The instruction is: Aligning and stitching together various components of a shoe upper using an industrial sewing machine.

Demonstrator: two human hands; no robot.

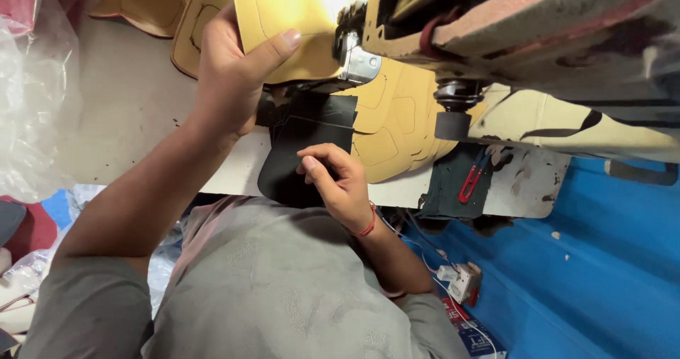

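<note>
Cluttered bench (127, 111): left hand (230, 75) pinches tan panel (290, 19), right hand (336, 178) pinches black piece (297, 153); layers could slip, fingers near presser foot (358, 58).

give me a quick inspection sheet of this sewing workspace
surface: pale worn table, scuffed, small dark specks
job's things: tan cut sheet piece at the sewing machine head; black flexible piece overhanging the table edge
clutter: stacked tan cut pieces, red snips, clear plastic bag
grippers: left hand grips the tan piece; right hand pinches the black piece
cables: white wires to a small white plug box
surroundings: blue sheet at right
</note>
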